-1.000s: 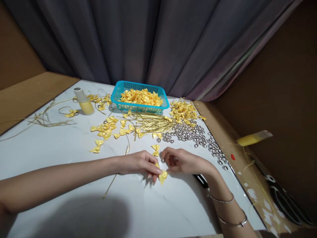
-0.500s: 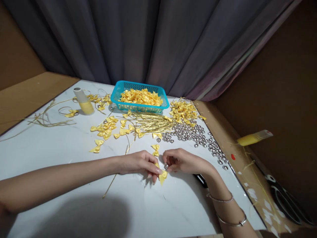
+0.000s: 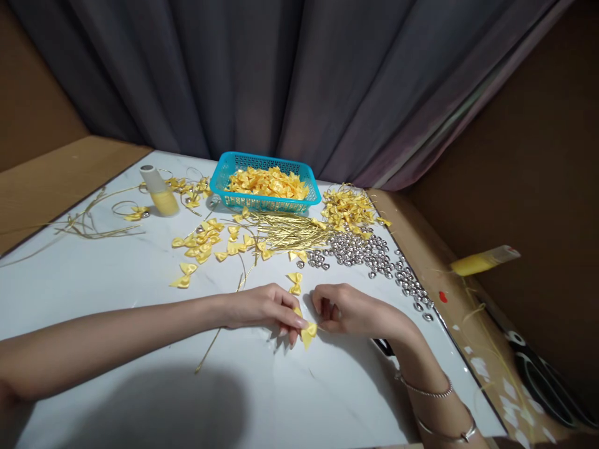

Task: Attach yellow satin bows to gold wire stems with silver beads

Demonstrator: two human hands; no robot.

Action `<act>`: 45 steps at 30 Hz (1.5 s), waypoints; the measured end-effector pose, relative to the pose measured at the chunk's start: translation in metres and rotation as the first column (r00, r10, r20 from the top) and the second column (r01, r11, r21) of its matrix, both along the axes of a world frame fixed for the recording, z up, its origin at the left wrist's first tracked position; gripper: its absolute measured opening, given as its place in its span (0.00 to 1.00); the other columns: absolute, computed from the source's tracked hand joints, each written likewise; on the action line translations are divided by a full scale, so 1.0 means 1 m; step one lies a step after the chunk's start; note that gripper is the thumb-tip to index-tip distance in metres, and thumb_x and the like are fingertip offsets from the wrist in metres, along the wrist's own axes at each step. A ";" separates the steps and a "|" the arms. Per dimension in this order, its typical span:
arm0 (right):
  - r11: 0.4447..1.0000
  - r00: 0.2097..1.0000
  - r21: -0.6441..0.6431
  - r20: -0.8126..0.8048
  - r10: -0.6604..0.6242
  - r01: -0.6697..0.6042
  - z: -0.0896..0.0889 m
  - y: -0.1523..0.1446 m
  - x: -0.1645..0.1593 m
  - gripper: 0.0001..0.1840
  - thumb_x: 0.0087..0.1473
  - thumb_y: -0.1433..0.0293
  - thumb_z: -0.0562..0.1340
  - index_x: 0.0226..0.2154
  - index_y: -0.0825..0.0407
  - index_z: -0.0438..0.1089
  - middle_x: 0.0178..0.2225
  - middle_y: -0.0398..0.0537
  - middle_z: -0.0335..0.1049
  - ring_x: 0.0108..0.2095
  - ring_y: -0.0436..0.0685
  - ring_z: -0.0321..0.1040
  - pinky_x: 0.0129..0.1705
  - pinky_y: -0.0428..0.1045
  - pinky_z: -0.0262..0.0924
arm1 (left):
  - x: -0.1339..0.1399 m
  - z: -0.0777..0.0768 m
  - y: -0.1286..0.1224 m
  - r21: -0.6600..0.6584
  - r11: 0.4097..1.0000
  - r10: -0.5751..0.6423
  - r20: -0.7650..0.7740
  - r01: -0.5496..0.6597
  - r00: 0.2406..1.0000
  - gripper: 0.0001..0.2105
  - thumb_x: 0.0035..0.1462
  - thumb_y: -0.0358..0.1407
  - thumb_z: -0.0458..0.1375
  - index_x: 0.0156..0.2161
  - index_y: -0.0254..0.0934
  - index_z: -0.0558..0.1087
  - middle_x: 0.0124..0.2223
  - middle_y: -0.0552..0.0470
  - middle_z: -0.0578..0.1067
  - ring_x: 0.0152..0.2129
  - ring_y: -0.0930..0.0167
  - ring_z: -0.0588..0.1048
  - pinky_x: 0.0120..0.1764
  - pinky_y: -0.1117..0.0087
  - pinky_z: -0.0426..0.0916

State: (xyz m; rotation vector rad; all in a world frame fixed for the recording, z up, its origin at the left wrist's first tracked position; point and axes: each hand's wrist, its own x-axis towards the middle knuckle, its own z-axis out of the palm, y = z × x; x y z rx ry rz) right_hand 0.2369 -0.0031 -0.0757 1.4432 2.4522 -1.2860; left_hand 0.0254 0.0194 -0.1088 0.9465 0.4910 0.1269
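In the head view, my left hand [image 3: 276, 312] pinches a yellow satin bow [image 3: 308, 335] between thumb and fingers, just above the white tabletop. Part of the bow is hidden by the fingertips. My right hand [image 3: 339, 308] is a short way to the right, thumb and fingers curled together; what they grip, perhaps a thin cord, cannot be made out. Just beyond both hands lies another yellow bow [image 3: 294, 283]. A gold cord [image 3: 209, 349] runs along the table by my left wrist. Silver beads [image 3: 358, 249] are spread past my right hand.
A blue basket [image 3: 265, 204] of yellow bows stands at the back, with gold cords [image 3: 290, 232] before it. Finished-looking bows with cords [image 3: 349, 209] are heaped at its right. A yellow-filled bottle [image 3: 161, 193] stands left. Scissors [image 3: 547, 380] lie beyond the right edge.
My right hand has drawn away from the bow to the right. The silver bead seen at its fingertips is out of sight. My left hand stays on the bow.
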 end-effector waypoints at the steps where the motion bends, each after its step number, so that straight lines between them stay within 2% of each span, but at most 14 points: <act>1: 1.000 1.000 -0.005 0.003 -0.003 0.003 0.000 -0.001 0.000 0.08 0.41 0.78 0.59 0.28 0.53 0.62 0.25 0.40 0.64 0.23 0.47 0.58 0.23 0.41 0.52 | 0.000 0.000 0.000 -0.001 1.000 0.000 -0.001 0.000 1.000 0.12 0.43 0.39 0.66 0.21 0.33 0.71 0.19 0.54 0.74 0.16 0.78 0.67 0.23 0.76 0.58; 7: 1.000 1.000 -0.020 0.023 0.008 -0.007 0.003 -0.005 -0.001 0.10 0.40 0.79 0.59 0.29 0.53 0.61 0.27 0.42 0.64 0.25 0.47 0.59 0.25 0.42 0.53 | 0.000 -0.002 0.001 0.005 1.000 0.001 0.000 -0.001 1.000 0.10 0.44 0.38 0.66 0.22 0.33 0.71 0.19 0.54 0.74 0.16 0.78 0.67 0.23 0.76 0.58; 13: 0.995 0.998 0.082 0.036 0.056 -0.059 -0.002 -0.005 0.002 0.11 0.40 0.82 0.56 0.28 0.53 0.60 0.27 0.41 0.63 0.24 0.47 0.55 0.25 0.42 0.52 | 0.000 -0.002 0.001 0.005 1.000 0.001 0.003 -0.001 1.000 0.10 0.45 0.37 0.65 0.23 0.33 0.72 0.20 0.53 0.75 0.17 0.77 0.67 0.24 0.75 0.58; 18: 0.993 0.998 0.103 0.019 0.057 -0.059 0.000 -0.004 0.002 0.12 0.41 0.83 0.54 0.28 0.54 0.63 0.27 0.43 0.66 0.25 0.48 0.59 0.27 0.43 0.55 | -0.001 -0.002 0.001 0.005 1.000 -0.007 0.006 0.007 1.000 0.10 0.45 0.37 0.65 0.23 0.33 0.72 0.20 0.53 0.75 0.16 0.78 0.66 0.24 0.75 0.58; 21: 0.990 0.999 0.139 -0.050 0.017 -0.010 0.005 -0.002 0.000 0.13 0.43 0.84 0.53 0.29 0.55 0.66 0.27 0.44 0.69 0.26 0.49 0.64 0.30 0.44 0.58 | 0.000 -0.002 0.001 0.002 1.000 -0.004 0.005 0.004 1.000 0.10 0.45 0.36 0.65 0.23 0.33 0.72 0.20 0.53 0.75 0.16 0.78 0.67 0.24 0.76 0.57; 24: 0.980 0.975 0.129 -0.180 -0.130 0.154 0.011 0.001 0.001 0.11 0.46 0.80 0.56 0.33 0.54 0.68 0.28 0.45 0.74 0.28 0.51 0.70 0.34 0.46 0.63 | 0.000 -0.003 0.001 0.001 1.000 0.002 0.014 -0.002 1.000 0.09 0.46 0.36 0.65 0.23 0.33 0.72 0.19 0.53 0.74 0.18 0.78 0.68 0.24 0.76 0.57; 27: 0.894 0.846 0.003 -0.325 -0.422 0.448 0.018 0.004 0.007 0.15 0.43 0.73 0.64 0.38 0.53 0.69 0.28 0.47 0.77 0.30 0.55 0.73 0.38 0.51 0.66 | 0.000 -0.004 0.000 0.006 1.000 0.007 0.013 -0.007 1.000 0.10 0.46 0.36 0.65 0.22 0.33 0.72 0.19 0.54 0.74 0.17 0.78 0.68 0.24 0.76 0.57; 30: 0.715 0.577 -0.140 -0.495 -0.650 0.685 0.032 0.003 0.018 0.22 0.35 0.69 0.71 0.38 0.53 0.72 0.26 0.47 0.77 0.30 0.58 0.74 0.37 0.54 0.68 | 0.000 -0.005 -0.001 0.032 0.999 0.035 -0.001 -0.035 0.999 0.10 0.46 0.37 0.65 0.23 0.32 0.72 0.21 0.53 0.75 0.17 0.79 0.66 0.24 0.76 0.57; 33: 0.548 0.303 -0.203 -0.656 -0.691 0.811 0.050 -0.004 0.033 0.24 0.29 0.72 0.73 0.35 0.49 0.75 0.22 0.42 0.75 0.27 0.55 0.73 0.35 0.52 0.68 | 0.000 -0.005 -0.002 0.106 0.991 0.085 -0.009 -0.084 0.996 0.10 0.47 0.38 0.64 0.24 0.32 0.74 0.24 0.51 0.76 0.17 0.79 0.63 0.22 0.76 0.55; 36: 0.431 0.121 -0.219 -0.765 -0.633 0.875 0.067 -0.016 0.046 0.22 0.28 0.74 0.72 0.33 0.46 0.76 0.18 0.39 0.72 0.25 0.53 0.69 0.36 0.52 0.65 | -0.001 -0.003 -0.003 0.212 0.969 0.129 -0.005 -0.125 0.992 0.12 0.50 0.40 0.62 0.24 0.31 0.74 0.25 0.50 0.77 0.17 0.79 0.61 0.22 0.76 0.55; 38: 0.392 0.081 -0.195 -0.806 -0.586 0.899 0.076 -0.028 0.050 0.21 0.29 0.74 0.71 0.32 0.44 0.76 0.16 0.39 0.68 0.25 0.55 0.67 0.37 0.56 0.64 | 0.000 -0.003 -0.005 0.275 0.949 0.160 0.005 -0.156 0.987 0.13 0.51 0.41 0.61 0.25 0.31 0.75 0.27 0.48 0.77 0.18 0.78 0.62 0.23 0.76 0.58; 42: 0.382 0.096 -0.129 -0.851 -0.517 0.915 0.090 -0.053 0.049 0.12 0.41 0.67 0.68 0.32 0.36 0.74 0.16 0.43 0.60 0.31 0.60 0.65 0.43 0.63 0.57 | 0.001 -0.003 -0.007 0.360 0.916 0.181 0.015 -0.174 0.983 0.14 0.53 0.42 0.59 0.28 0.30 0.75 0.30 0.46 0.78 0.20 0.77 0.65 0.25 0.76 0.61; 43: 0.380 0.125 -0.094 -0.850 -0.512 0.920 0.092 -0.059 0.050 0.10 0.44 0.63 0.65 0.33 0.33 0.73 0.17 0.45 0.61 0.35 0.62 0.65 0.44 0.65 0.55 | 0.001 -0.003 -0.007 0.376 0.911 0.175 0.015 -0.168 0.984 0.14 0.54 0.42 0.58 0.28 0.30 0.75 0.30 0.46 0.78 0.20 0.77 0.65 0.25 0.76 0.61; 45: 0.387 0.269 0.039 -0.782 -0.563 0.921 0.096 -0.069 0.057 0.11 0.49 0.54 0.58 0.38 0.26 0.68 0.24 0.49 0.66 0.42 0.66 0.63 0.45 0.68 0.52 | 0.001 -0.004 -0.008 0.402 0.902 0.161 0.021 -0.155 0.987 0.15 0.54 0.42 0.57 0.29 0.30 0.75 0.30 0.46 0.78 0.20 0.77 0.65 0.25 0.76 0.61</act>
